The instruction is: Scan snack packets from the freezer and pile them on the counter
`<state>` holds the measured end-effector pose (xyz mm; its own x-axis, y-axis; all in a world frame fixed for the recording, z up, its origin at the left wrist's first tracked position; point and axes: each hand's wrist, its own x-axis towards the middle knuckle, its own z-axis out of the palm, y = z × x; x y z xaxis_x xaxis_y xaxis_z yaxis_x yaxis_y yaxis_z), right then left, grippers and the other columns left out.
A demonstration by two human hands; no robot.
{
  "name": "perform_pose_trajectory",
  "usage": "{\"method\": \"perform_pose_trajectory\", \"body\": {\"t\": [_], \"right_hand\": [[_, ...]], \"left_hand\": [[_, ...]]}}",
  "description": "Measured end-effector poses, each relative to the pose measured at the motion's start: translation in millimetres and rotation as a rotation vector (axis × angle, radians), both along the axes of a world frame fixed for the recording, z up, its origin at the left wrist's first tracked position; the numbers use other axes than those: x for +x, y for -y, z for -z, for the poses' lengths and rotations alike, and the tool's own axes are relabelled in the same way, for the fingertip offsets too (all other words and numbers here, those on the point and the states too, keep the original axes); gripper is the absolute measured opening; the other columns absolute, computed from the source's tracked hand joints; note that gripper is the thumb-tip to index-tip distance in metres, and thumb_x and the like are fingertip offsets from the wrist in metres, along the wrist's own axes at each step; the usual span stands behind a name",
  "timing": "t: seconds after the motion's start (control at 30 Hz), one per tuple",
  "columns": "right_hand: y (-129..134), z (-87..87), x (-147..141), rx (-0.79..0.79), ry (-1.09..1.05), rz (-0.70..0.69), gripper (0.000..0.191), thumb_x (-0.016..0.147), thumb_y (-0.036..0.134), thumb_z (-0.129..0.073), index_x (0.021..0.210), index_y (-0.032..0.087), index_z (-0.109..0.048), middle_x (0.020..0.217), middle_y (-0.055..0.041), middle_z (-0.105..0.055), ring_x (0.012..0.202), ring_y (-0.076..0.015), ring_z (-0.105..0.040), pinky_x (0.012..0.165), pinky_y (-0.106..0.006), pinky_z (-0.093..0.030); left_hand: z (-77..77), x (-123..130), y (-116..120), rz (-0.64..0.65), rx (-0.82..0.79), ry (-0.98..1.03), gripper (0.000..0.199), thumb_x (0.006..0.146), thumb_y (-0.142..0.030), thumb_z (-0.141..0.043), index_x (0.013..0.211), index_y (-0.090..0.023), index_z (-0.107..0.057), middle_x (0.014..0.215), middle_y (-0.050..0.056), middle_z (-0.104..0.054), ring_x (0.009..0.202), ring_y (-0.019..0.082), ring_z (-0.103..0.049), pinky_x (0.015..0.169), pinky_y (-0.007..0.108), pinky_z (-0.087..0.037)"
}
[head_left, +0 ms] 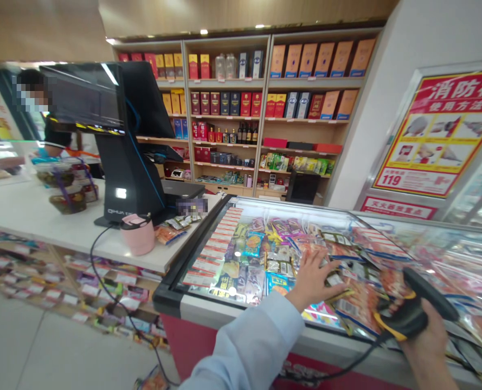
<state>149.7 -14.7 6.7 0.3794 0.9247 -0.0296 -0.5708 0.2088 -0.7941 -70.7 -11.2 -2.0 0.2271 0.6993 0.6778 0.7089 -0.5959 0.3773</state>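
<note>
My right hand (430, 338) grips a black and yellow barcode scanner (405, 319), whose cable trails left along the freezer front. Fingers spread, my left hand (314, 273) is over the glass top of a chest freezer (169, 284), its fingertips by a packaged snack (334, 279). Whether it presses on that pack I cannot tell. Orange-filled plastic packets (357, 306) lie on the glass between my hands, just left of the scanner. Colourful packs (252, 244) show through the glass beneath.
A white counter (25, 208) at left carries a checkout screen (88, 97), a pink cup (138, 233), a few packets and stacked tubs (68, 187). A black cable (102, 279) hangs to the floor, near a fallen packet (153, 379). Another person (57, 138) stands behind the screen.
</note>
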Motion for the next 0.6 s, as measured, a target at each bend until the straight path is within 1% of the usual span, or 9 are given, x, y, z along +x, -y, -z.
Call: {"method": "perform_pose_trajectory", "body": {"t": [0.1,0.27,0.37,0.6], "right_hand": [[-1.5,0.9,-0.1,-0.004,-0.01,0.011,0.026,0.051,0.033,-0.066,0.072,0.018,-0.065,0.055,-0.0017,-0.055,0.045,-0.0137,-0.049,0.039,-0.023,-0.047],[-2.3,1.4,0.5,0.019,-0.005,0.034,0.023,0.052,0.033,-0.066,0.07,0.018,-0.065,0.057,-0.0025,-0.053,0.045,-0.014,-0.048,0.037,-0.024,-0.045],[-1.7,0.7,0.0,0.012,0.01,0.039,0.023,0.053,0.034,-0.066,0.07,0.018,-0.065,0.056,-0.0026,-0.053,0.046,-0.0148,-0.048,0.038,-0.025,-0.045],[4.0,-6.9,-2.4,0.038,0.025,0.032,0.028,0.052,0.035,-0.067,0.074,0.018,-0.064,0.056,-0.0002,-0.055,0.044,-0.0138,-0.049,0.037,-0.023,-0.045]], "left_hand": [[0.6,1.2,-0.9,-0.005,0.007,-0.004,0.057,0.083,-0.061,-0.053,0.132,-0.031,-0.053,0.15,0.007,-0.039,0.14,0.025,-0.032,0.118,0.051,-0.018],[-1.8,1.8,-2.2,-0.016,0.022,0.077,0.053,0.087,-0.059,-0.048,0.128,-0.025,-0.055,0.142,0.008,-0.049,0.136,0.021,-0.039,0.119,0.046,-0.021],[-2.1,1.0,-2.3,-0.018,0.021,0.104,0.052,0.089,-0.058,-0.045,0.128,-0.025,-0.054,0.141,0.007,-0.051,0.135,0.019,-0.04,0.118,0.045,-0.023],[6.1,1.2,-7.8,-0.048,0.0,0.08,0.042,0.095,-0.046,-0.04,0.129,-0.025,-0.053,0.14,0.004,-0.053,0.135,0.016,-0.04,0.119,0.043,-0.023]]}}
